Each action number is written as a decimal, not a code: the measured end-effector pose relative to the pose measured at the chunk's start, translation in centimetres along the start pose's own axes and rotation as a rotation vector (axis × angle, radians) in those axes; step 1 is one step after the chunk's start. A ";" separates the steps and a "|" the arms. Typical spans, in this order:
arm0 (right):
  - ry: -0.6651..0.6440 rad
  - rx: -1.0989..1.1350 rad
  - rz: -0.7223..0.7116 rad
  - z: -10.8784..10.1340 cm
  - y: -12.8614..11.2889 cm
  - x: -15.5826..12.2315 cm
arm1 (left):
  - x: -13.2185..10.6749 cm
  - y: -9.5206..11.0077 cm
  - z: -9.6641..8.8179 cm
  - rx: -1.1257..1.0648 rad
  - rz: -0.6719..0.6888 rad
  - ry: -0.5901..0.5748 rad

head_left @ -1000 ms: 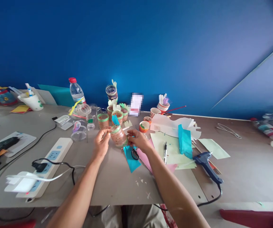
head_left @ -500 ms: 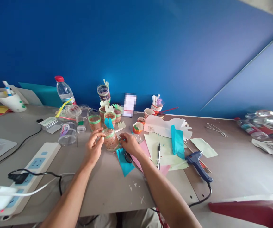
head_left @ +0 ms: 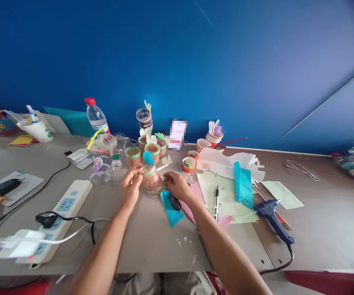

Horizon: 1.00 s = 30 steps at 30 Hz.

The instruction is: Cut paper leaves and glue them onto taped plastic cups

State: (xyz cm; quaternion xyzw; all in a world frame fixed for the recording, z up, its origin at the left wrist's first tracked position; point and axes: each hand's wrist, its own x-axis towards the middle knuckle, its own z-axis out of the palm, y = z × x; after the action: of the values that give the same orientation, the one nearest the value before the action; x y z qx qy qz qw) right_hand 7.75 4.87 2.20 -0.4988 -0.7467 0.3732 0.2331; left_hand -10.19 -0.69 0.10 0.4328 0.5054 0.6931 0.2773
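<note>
"Where do you have the jar (head_left: 152, 179)?"

"Mid-width on the worktop (head_left: 152, 241), your left hand (head_left: 130, 186) pinching its rim; your right hand (head_left: 178, 186) has fingertips bunched at its right side, gripping what I cannot tell."

"What crowds you?"

"Green-rimmed jars (head_left: 133, 157) on the far side, scissors (head_left: 172, 203) overlapping blue paper (head_left: 171, 217) near right, a pen (head_left: 216, 203) farther right, a power strip (head_left: 67, 207) left."
</note>
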 end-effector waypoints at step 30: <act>0.196 0.201 -0.039 -2.0 -0.3 0.4 | 0.2 0.5 0.5 0.044 -0.007 -0.053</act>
State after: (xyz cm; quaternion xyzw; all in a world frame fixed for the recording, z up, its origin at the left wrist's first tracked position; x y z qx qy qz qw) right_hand 8.83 5.81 3.64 -0.4923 -0.6888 0.3910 0.3611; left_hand -9.86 -0.45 0.67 0.4552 0.5147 0.6691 0.2833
